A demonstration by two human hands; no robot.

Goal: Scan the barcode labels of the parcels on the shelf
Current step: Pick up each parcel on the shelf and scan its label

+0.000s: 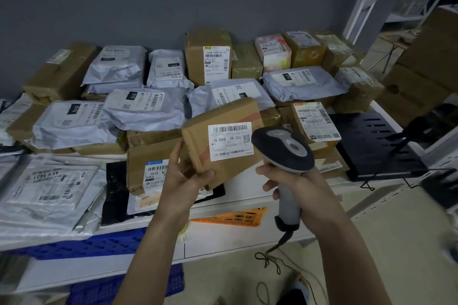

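A flat brown parcel (pixel 223 141) is held up in the air, above the front of the white shelf (pixel 247 202) and in front of the other parcels. It is gripped at its lower left corner by the left hand (pixel 184 176), with the thumb curled over the front edge and the fingers (pixel 176 153) tucked behind it. The parcel is tilted, so that its long side runs from the lower left up to the upper right, and its wide face is turned toward the camera. A white barcode label (pixel 230 140) is stuck on that face, and the letters J6-S06 can be read on it. A strip of red tape is seen beside the label. A grey and black scanner (pixel 285 156) is held in the right hand (pixel 295 181), with the fingers wrapped round its pale handle. The scanner stands almost upright, its dark head at the top and just beside the right edge of the label. The head is pointed up and to the left, toward the parcel. A cable hangs down from the bottom of the handle. Many brown boxes (pixel 208 57) and grey bags (pixel 143 109) are piled on the shelf behind, most with labels facing up. A black rack (pixel 376 146) is seen at the right end of the shelf. An orange crate (pixel 235 216) and a blue crate (pixel 99 245) are seen under the shelf edge.
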